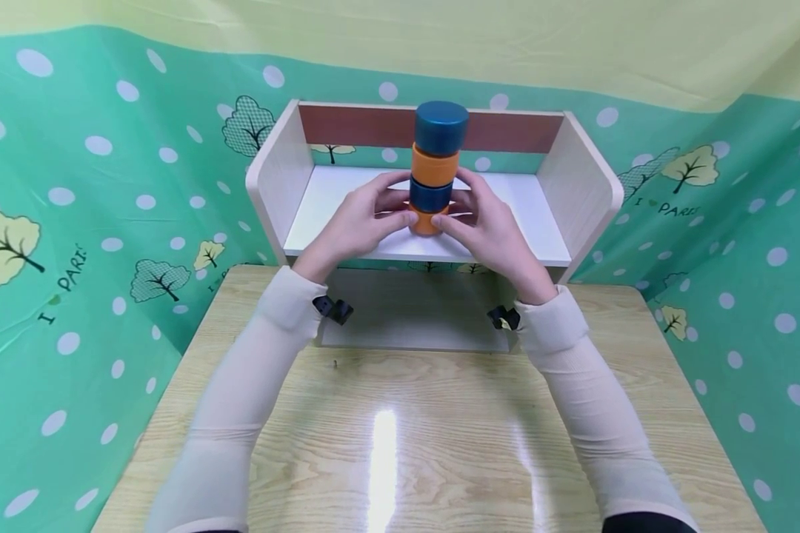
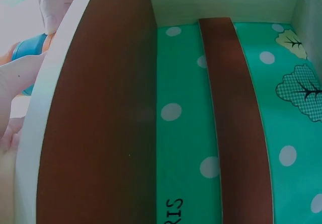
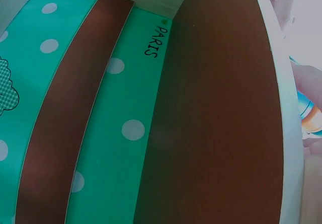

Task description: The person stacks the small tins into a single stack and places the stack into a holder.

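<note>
A tall stack of round pieces [image 1: 435, 169], alternating blue and orange, stands upright at the upper shelf's middle. The top blue piece [image 1: 441, 129] looks widest. From the left, my left hand [image 1: 367, 213] holds the lower part, its thumb on the bottom orange piece [image 1: 424, 220]. My right hand [image 1: 492, 222] holds the same part from the right, fingers curled behind. Whether the base touches the shelf I cannot tell. Only bits of the stack show past the shelf edge, as a blue band [image 2: 30, 46] in the left wrist view and stripes [image 3: 305, 103] in the right wrist view.
A white two-level shelf unit [image 1: 583, 185] with side walls and a reddish-brown back strip [image 1: 367, 126] stands at the back of the wooden table [image 1: 453, 414]. Below the upper board lies a lower board [image 1: 413, 318]. Green patterned cloth [image 1: 107, 215] hangs behind and at both sides.
</note>
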Motion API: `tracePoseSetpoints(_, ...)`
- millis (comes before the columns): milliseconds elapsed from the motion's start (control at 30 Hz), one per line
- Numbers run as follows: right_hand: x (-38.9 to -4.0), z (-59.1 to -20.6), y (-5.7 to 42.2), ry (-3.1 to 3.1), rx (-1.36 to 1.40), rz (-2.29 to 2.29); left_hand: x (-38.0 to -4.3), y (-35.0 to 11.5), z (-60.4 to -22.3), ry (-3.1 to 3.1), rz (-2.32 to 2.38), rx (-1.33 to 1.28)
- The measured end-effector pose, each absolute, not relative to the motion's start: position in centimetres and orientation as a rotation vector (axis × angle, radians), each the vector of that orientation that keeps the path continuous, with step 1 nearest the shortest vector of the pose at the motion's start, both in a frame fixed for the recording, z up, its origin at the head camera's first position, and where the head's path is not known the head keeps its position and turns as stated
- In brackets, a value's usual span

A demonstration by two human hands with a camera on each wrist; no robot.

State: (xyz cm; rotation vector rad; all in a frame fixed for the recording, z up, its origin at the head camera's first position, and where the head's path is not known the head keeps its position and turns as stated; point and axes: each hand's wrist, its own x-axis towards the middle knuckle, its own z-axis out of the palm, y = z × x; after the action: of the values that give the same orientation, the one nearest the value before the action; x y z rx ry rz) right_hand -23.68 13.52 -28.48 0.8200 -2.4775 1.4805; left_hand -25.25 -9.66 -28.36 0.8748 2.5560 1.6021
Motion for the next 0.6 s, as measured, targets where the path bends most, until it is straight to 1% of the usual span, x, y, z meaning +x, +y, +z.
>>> tracePoseSetpoints(600,-24.39,-28.6,13.58,-2.532,0.762,1.435,-25.83,-9.29,-28.25,2.531,1.591,0.8)
